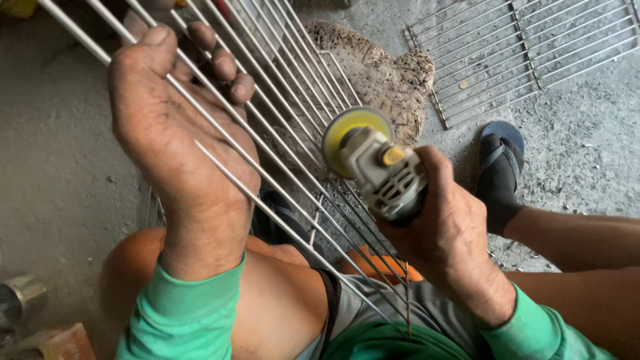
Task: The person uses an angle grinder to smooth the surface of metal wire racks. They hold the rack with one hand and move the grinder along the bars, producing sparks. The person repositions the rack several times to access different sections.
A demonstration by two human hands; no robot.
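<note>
The left hand (177, 127) sat at about ten o'clock in the view, its fingers curled tight around the wires of a white wire rack (280, 113) that slanted from the upper left down toward the person's lap at six o'clock. The right hand (443, 237), just right of centre, was closed firmly around the grey body of a small angle grinder (387, 173), whose yellow-backed disc (353, 137) faced the rack's wires near the middle of the frame; whether the disc touched a wire could not be told for certain, though it lay right against them. No sparks showed, and whether the disc was spinning could not be told. The rack rested over the knees, above a rough stone block (387, 80) at twelve o'clock. A second wire rack (527, 53) lay flat on the dusty concrete floor (53, 173) at one to two o'clock, well apart from the hands. A foot in a blue sandal (500, 167) stood at three o'clock. As a judgement, the grinding on the held rack looked mid-course: the wires near the disc appeared clean and pale, while how much of the rack remained to work, and whether the flat rack was finished or waiting, could not be read here.
</note>
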